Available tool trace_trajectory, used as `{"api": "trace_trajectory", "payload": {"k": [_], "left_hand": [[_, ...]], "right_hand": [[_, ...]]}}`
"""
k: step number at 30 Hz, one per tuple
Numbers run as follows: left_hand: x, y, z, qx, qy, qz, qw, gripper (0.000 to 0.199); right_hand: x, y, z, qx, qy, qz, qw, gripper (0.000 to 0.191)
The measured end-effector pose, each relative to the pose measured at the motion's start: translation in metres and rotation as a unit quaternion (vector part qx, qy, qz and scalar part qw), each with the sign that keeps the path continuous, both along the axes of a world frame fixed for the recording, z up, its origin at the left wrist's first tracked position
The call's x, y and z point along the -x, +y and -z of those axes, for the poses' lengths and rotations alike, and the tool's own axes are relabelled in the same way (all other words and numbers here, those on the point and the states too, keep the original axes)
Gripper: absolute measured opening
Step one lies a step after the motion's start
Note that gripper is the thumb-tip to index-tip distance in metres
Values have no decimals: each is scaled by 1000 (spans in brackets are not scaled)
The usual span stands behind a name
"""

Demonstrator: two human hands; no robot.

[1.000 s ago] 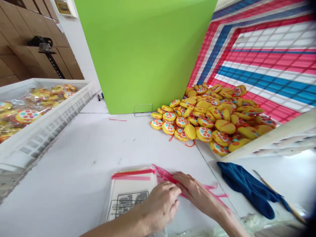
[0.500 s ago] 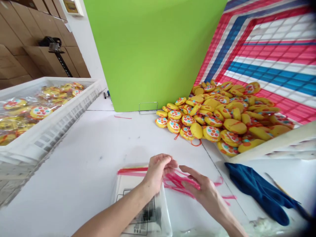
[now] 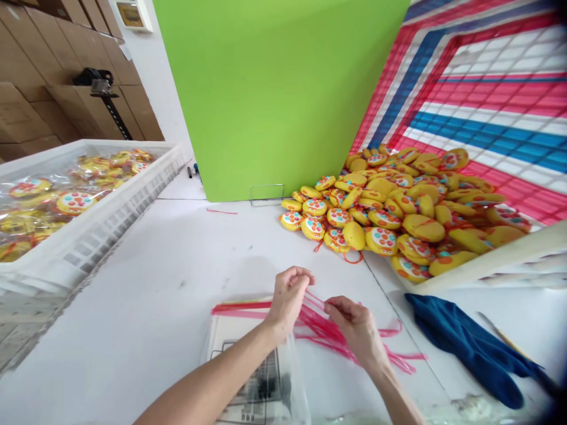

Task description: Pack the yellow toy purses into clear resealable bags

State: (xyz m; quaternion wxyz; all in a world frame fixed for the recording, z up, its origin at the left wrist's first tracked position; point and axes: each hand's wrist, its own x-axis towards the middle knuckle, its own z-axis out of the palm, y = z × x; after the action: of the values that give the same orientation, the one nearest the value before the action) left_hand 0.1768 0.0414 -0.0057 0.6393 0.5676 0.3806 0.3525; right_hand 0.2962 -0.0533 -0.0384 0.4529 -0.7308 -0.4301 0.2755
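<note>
Pink plastic strips (image 3: 328, 330) lie in a loose bunch on the white table. Above them my left hand (image 3: 290, 298) is closed in a pinch on one pink strip. That strip runs slantwise to my right hand (image 3: 354, 327), whose fingers are pinched on it too. Beneath my left forearm is a stack of clear plastic bags (image 3: 283, 383) with dark printing and a red edge.
A white crate (image 3: 146, 162) of bagged yellow toys stands at the left. Unbagged yellow toys (image 3: 381, 236) spill from a white basket at the right. A blue cloth (image 3: 465, 348) lies near the right edge. A green board (image 3: 283, 100) stands behind.
Both hands have closed from looser poses into pinches, and a pink strip now stretches between them. The left fingers have risen slightly.
</note>
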Motion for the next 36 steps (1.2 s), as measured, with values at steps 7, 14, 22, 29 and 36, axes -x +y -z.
{"api": "trace_trajectory", "payload": {"k": [7, 14, 22, 29, 36], "left_hand": [[9, 2, 16, -266, 253, 235, 900, 22], [-3, -5, 3, -392, 359, 301, 792, 21], [-36, 0, 11, -453, 364, 354, 733, 45], [4, -22, -6, -423, 368, 406, 722, 34], [5, -27, -4, -385, 354, 394, 756, 25]], "right_hand": [[-49, -24, 7, 23, -86, 45, 995, 23], [-73, -43, 10, 24, -120, 70, 990, 30], [-80, -44, 9, -19, -113, 84, 990, 33], [-99, -48, 15, -75, -71, 190, 976, 49], [-114, -45, 17, 19, -213, 144, 966, 33]]}}
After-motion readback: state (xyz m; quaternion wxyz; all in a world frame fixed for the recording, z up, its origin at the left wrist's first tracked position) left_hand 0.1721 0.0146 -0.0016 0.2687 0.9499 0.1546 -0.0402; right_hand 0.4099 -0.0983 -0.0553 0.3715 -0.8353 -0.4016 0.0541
